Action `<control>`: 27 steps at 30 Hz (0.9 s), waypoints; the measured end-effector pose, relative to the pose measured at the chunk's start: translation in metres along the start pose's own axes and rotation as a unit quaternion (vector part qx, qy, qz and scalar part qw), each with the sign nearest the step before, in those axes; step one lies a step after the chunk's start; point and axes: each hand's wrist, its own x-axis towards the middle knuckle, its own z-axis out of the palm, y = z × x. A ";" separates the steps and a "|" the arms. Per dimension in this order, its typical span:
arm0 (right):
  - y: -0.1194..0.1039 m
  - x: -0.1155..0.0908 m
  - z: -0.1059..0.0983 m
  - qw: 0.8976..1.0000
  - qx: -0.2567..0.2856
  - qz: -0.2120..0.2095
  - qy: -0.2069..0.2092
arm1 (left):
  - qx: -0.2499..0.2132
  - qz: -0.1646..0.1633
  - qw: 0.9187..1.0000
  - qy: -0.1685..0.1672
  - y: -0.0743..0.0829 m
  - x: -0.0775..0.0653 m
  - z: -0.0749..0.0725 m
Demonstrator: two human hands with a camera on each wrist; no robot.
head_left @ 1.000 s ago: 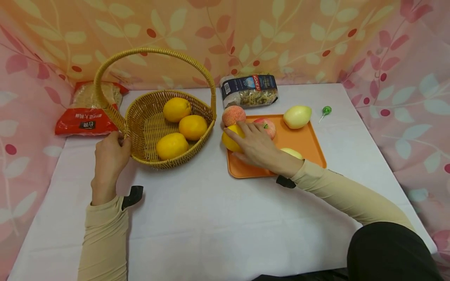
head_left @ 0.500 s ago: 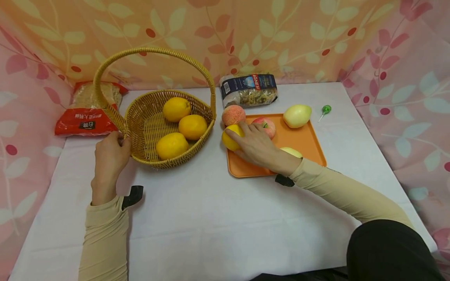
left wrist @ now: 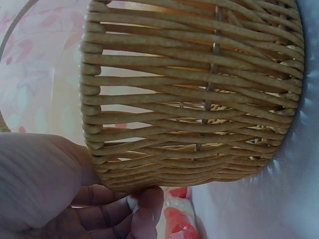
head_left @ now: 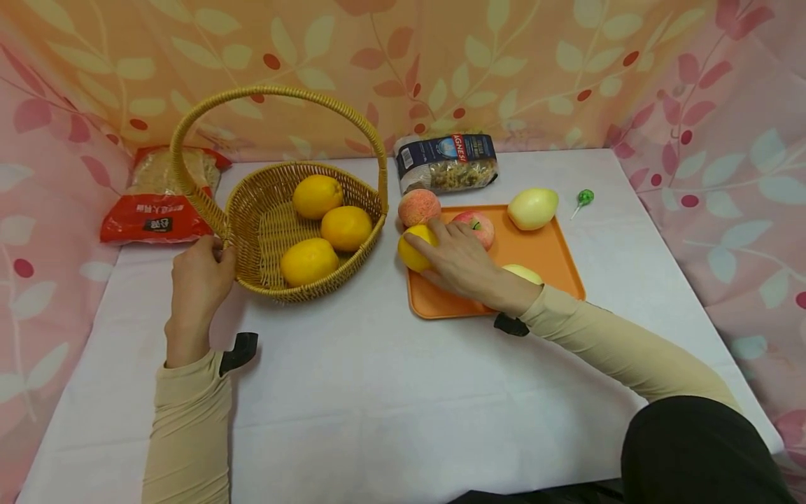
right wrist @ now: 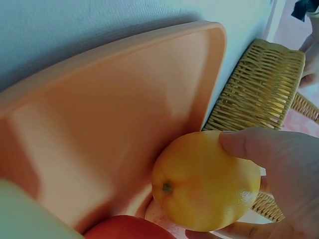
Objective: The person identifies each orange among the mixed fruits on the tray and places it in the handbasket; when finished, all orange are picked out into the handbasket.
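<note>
At the left end of the wicker basket (head_left: 271, 210), my left hand (head_left: 200, 276) grips the rim near the handle's foot. Its fingers (left wrist: 144, 219) curl against the woven side in the left wrist view. Three yellow lemons (head_left: 308, 262) lie inside the basket. Over the orange tray (head_left: 434, 306), my right hand (head_left: 462, 262) holds another yellow lemon (right wrist: 204, 181), thumb on one side and fingers on the other. A red apple (head_left: 476, 229) and a rough pinkish peach (head_left: 418, 208) sit close to that hand. The right forearm partly covers a pale yellow-green fruit (head_left: 522, 273) on the tray.
A second pale yellow-green fruit (head_left: 533, 208) rests at the tray's back right corner, with a green lollipop (head_left: 585, 199) beyond it. A pasta bag (head_left: 448, 162) lies behind the tray. A red bag (head_left: 157, 210) stands left of the basket.
</note>
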 end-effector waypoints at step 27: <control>-0.021 0.023 -0.050 0.987 0.063 -0.067 0.134 | 0.003 0.001 1.000 0.003 0.001 0.000 0.001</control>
